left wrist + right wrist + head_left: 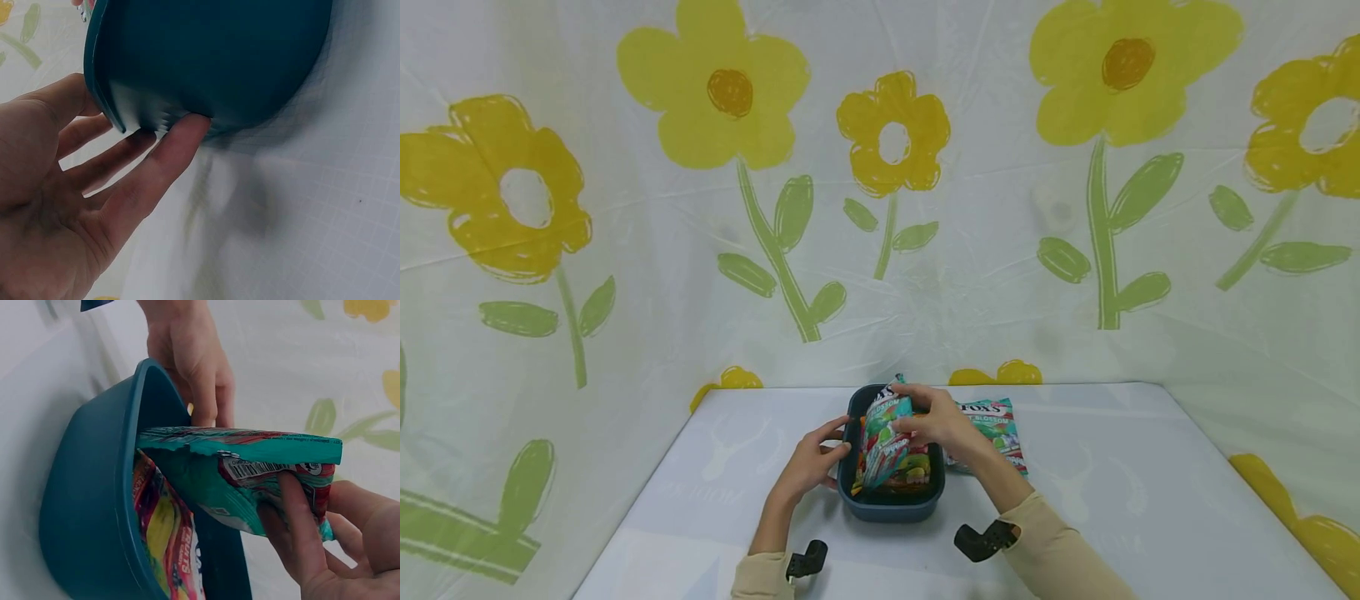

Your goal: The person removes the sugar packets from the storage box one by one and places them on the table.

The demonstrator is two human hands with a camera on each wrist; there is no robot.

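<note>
A dark teal plastic bin [891, 510] stands on the table with its mouth up. My left hand [810, 458] holds its left side, fingers spread at the rim and outer wall. My right hand [942, 421] grips the upper end of a teal FOX'S candy bag [883, 429], thumb and fingers on its opposite sides. The bag slants into the bin, its lower end past the rim [128, 462]. Beneath it in the bin lies a red and yellow fruit-printed packet [165, 534]. A second teal FOX'S bag [996, 429] lies to the right, behind my right forearm.
The white table [700, 508] carries faint printed patterns, and its back edge runs close behind the bin. A flower-printed curtain [970, 250] hangs behind the table and along both sides. Black wrist cameras [985, 542] are strapped at both sleeve cuffs.
</note>
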